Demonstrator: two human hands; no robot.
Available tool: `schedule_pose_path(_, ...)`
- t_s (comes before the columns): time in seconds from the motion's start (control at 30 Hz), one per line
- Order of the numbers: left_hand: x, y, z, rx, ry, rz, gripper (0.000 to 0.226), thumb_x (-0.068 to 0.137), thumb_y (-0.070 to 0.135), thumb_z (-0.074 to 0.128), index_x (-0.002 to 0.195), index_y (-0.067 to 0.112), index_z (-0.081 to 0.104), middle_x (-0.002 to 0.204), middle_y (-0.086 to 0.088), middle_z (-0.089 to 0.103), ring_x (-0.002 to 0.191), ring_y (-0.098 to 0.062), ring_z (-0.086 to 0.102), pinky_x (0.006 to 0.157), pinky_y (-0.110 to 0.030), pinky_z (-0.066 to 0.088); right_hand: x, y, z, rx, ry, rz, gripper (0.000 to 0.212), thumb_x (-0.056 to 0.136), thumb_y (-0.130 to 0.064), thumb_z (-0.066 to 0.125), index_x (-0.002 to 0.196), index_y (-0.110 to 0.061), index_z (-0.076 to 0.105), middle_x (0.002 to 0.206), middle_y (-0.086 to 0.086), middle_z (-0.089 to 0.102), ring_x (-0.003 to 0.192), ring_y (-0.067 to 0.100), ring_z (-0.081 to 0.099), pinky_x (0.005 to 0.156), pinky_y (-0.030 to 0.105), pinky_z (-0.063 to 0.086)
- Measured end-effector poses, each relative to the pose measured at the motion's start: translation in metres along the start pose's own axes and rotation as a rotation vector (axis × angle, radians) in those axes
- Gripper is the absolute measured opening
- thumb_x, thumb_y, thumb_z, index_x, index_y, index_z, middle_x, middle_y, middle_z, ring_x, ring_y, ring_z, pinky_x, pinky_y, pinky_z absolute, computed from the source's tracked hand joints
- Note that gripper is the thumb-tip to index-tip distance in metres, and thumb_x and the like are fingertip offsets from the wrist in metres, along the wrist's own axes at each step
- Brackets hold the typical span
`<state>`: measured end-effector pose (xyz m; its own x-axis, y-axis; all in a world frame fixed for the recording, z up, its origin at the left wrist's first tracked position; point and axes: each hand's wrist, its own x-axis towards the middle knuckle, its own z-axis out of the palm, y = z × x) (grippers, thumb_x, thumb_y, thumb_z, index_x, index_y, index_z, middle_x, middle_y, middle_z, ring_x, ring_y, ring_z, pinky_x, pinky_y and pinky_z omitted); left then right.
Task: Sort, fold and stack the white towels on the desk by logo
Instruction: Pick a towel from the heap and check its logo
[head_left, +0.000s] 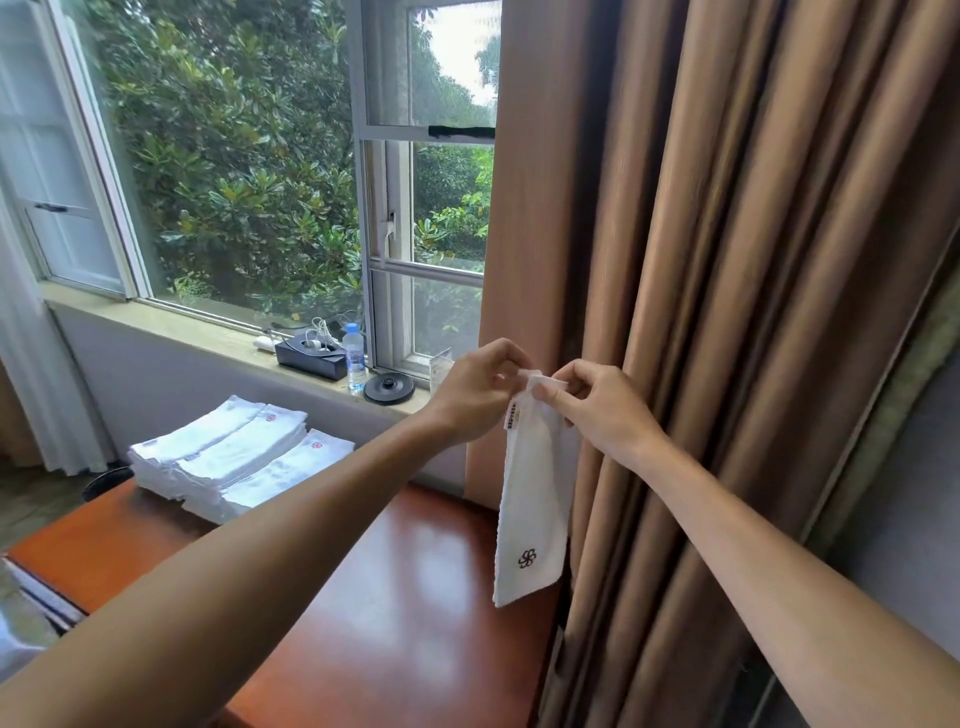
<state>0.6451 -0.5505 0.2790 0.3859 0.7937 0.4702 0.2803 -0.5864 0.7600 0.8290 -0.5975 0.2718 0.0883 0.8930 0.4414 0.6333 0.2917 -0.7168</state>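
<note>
Several folded red-logo towels (234, 457) lie stacked at the far left of the surface (415, 597), while the left hand (475, 395) and right hand (602, 410), fingers (548, 393) curled, pinch the top of a dark-logo towel (530, 499) hanging above its right side, not yet stacked.

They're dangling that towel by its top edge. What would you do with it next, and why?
Probably lower the hanging towel onto the desk, apart from the stacks. The left hand and right hand pinch its top edge, and its logo is dark, while the stacked towels show red logos.
</note>
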Motion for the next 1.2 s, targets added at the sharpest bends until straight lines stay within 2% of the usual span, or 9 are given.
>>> schedule_pose_path(0.07, -0.001, 0.0, 0.001, 0.007, -0.013, -0.006, 0.016, 0.093, -0.003, 0.062, 0.104, 0.008, 0.067, 0.094, -0.005, 0.074, 0.075, -0.01, 0.067, 0.066, -0.028, 0.055, 0.001, 0.002, 0.001, -0.002, 0.008, -0.01, 0.022, 0.089, -0.043, 0.08, 0.083, -0.024, 0.071, 0.07, -0.005, 0.068, 0.059, 0.005, 0.059, 0.057, 0.019, 0.046)
schedule_pose_path(0.37, -0.001, -0.005, 0.0, 0.107, -0.083, 0.05, 0.024, 0.09, -0.004, 0.052, 0.102, 0.009, 0.068, 0.091, -0.008, 0.071, 0.084, -0.023, 0.067, 0.072, -0.034, 0.054, 0.003, 0.007, 0.01, -0.075, 0.043, -0.065, 0.031, 0.084, -0.051, 0.082, 0.076, -0.025, 0.067, 0.065, -0.021, 0.061, 0.062, 0.0, 0.053, 0.055, 0.014, 0.039)
schedule_pose_path(0.47, -0.002, -0.007, 0.001, 0.058, -0.123, 0.066, 0.014, 0.091, 0.003, 0.056, 0.1, 0.01, 0.065, 0.082, -0.004, 0.069, 0.072, -0.019, 0.064, 0.064, -0.027, 0.052, 0.004, 0.011, 0.012, -0.094, 0.038, -0.079, 0.033, 0.085, -0.053, 0.081, 0.076, -0.025, 0.065, 0.065, -0.016, 0.062, 0.064, 0.002, 0.054, 0.054, 0.016, 0.038)
schedule_pose_path(0.53, -0.002, -0.009, 0.003, 0.038, -0.123, 0.062, 0.007, 0.095, 0.014, 0.063, 0.101, 0.011, 0.064, 0.085, -0.011, 0.071, 0.075, -0.027, 0.068, 0.066, -0.035, 0.055, 0.005, 0.014, 0.014, -0.108, 0.04, -0.079, 0.033, 0.086, -0.054, 0.078, 0.078, -0.025, 0.065, 0.069, -0.01, 0.064, 0.068, 0.006, 0.057, 0.058, 0.024, 0.043)
schedule_pose_path(0.7, -0.001, -0.016, 0.004, 0.144, -0.118, 0.141, 0.008, 0.099, 0.006, 0.056, 0.105, 0.012, 0.059, 0.092, -0.006, 0.074, 0.083, -0.025, 0.069, 0.074, -0.041, 0.056, 0.005, 0.015, 0.015, -0.138, 0.019, -0.089, 0.036, 0.083, -0.059, 0.077, 0.079, -0.024, 0.065, 0.071, -0.008, 0.065, 0.074, 0.01, 0.059, 0.063, 0.036, 0.049)
schedule_pose_path(0.87, -0.002, -0.019, 0.005, 0.199, -0.087, 0.224, 0.004, 0.098, 0.009, 0.054, 0.099, 0.012, 0.056, 0.085, -0.007, 0.068, 0.076, -0.026, 0.063, 0.07, -0.047, 0.054, 0.002, 0.029, 0.01, -0.075, -0.038, -0.085, 0.037, 0.083, -0.062, 0.077, 0.081, -0.027, 0.064, 0.073, -0.005, 0.062, 0.066, 0.007, 0.052, 0.059, 0.025, 0.042)
schedule_pose_path(0.97, 0.0, -0.022, 0.005, 0.207, -0.036, 0.259, 0.003, 0.097, 0.014, 0.053, 0.096, 0.017, 0.054, 0.08, -0.007, 0.064, 0.071, -0.026, 0.058, 0.067, -0.047, 0.052, 0.002, 0.047, 0.007, -0.163, -0.062, -0.052, 0.039, 0.089, -0.059, 0.072, 0.075, -0.025, 0.058, 0.077, -0.004, 0.051, 0.071, 0.011, 0.047, 0.065, 0.031, 0.038)
schedule_pose_path(1.07, 0.005, -0.03, 0.001, 0.25, 0.025, 0.217, 0.006, 0.096, 0.02, 0.05, 0.094, 0.024, 0.053, 0.076, -0.006, 0.061, 0.069, -0.026, 0.056, 0.066, -0.047, 0.051, 0.002, 0.063, 0.007, -0.242, -0.071, -0.001, 0.039, 0.094, -0.055, 0.068, 0.076, -0.021, 0.061, 0.087, 0.001, 0.048, 0.09, 0.021, 0.049, 0.081, 0.035, 0.042)
schedule_pose_path(1.2, 0.006, -0.04, -0.006, 0.29, 0.044, 0.186, 0.009, 0.096, 0.02, 0.049, 0.094, 0.028, 0.05, 0.073, 0.012, 0.056, 0.066, -0.013, 0.052, 0.064, -0.041, 0.047, 0.002, 0.072, 0.007, -0.267, -0.081, 0.046, 0.034, 0.094, -0.049, 0.071, 0.073, -0.025, 0.059, 0.096, -0.002, 0.051, 0.104, 0.02, 0.048, 0.094, 0.037, 0.042)
